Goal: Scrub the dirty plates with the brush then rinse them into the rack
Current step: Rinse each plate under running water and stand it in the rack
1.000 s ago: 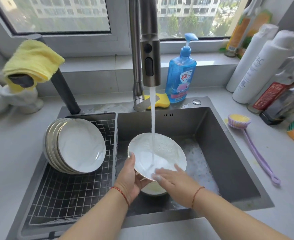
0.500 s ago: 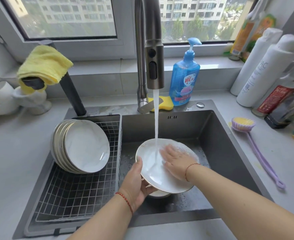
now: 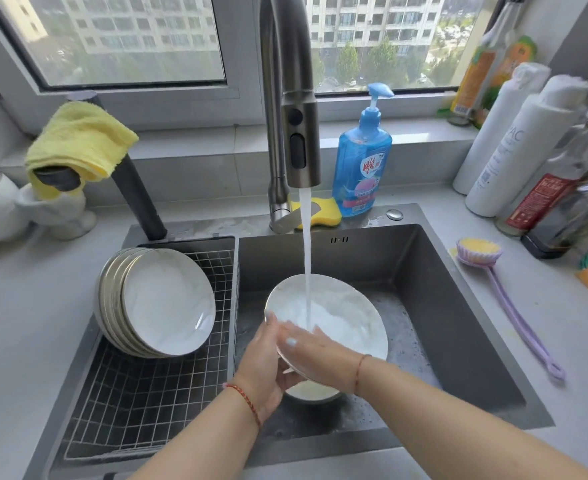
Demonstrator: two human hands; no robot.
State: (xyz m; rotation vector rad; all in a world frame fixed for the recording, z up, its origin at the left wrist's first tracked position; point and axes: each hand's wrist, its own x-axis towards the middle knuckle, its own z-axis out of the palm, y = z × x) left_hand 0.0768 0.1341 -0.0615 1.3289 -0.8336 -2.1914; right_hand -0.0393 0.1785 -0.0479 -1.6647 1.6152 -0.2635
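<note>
In the head view, a white plate (image 3: 337, 313) is being held tilted under the stream from the faucet (image 3: 299, 147), over the sink basin (image 3: 459, 306). Its near-left rim is being gripped by the left hand (image 3: 265, 368), fingers curled beneath and thumb on the edge, while the wet inner face is being rubbed by the right hand (image 3: 323, 348), whose fingers are lying flat and holding nothing. Another dish, possibly a bowl, is partly hidden beneath the plate. To the left of the faucet, washed plates (image 3: 161, 299) are leaning in the wire rack (image 3: 140, 393); to its right, the brush (image 3: 507, 299) is lying unused on the counter (image 3: 562, 358). The plate is being carried by a single wet grip, so a slip is being risked: it could be dropped onto the dish below and chipped. Water could also be deflected off the tilted face onto the counter.
</note>
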